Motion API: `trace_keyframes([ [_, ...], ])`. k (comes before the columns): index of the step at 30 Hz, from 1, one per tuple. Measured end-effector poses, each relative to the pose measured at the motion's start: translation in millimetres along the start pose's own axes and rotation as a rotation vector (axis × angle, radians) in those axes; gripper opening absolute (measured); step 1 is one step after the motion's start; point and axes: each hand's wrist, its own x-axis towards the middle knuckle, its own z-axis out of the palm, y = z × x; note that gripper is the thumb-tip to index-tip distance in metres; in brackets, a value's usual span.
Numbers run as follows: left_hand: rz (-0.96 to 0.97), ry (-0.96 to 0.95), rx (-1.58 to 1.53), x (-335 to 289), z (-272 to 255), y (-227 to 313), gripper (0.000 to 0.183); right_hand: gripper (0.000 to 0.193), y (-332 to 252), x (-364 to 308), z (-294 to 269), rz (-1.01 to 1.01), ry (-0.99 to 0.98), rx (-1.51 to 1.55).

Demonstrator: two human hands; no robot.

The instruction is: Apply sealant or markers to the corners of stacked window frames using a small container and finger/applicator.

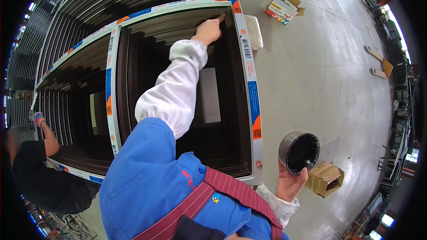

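A stack of large dark-brown metal frames (244,90) lies before me, its top edges covered with printed protective tape. My left hand (208,31) reaches into the far right inner corner of the right-hand opening. One finger is stretched out against that corner, while the other fingers are partly hidden. To the right of the stack, my right hand (291,181) holds up a round, dark, open tub (291,149) from below. The tub is tilted, and its black inside has pale smears near the rim.
Beyond the tub a brown cardboard box (318,178) stands on the grey floor (320,75). Farther off lies an open carton (284,6), and a white block-shaped pad (253,33) sits beside the stack. At the left, a person in black (33,169) has a gloved hand (39,118) at the frames.
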Motion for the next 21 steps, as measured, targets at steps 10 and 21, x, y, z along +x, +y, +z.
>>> trace_keyframes([
  [10, 0.081, -0.135, 0.241, -14.5, 13.2, 32.3, 0.025, 0.054, -3.0, 2.2, -0.7, -0.006, -0.015, 0.014],
  [21, 0.093, 0.025, 0.370, 8.8, -3.5, 2.1, 0.058, 0.055, 0.0, 1.6, -2.2, 0.010, 0.017, 0.037],
])
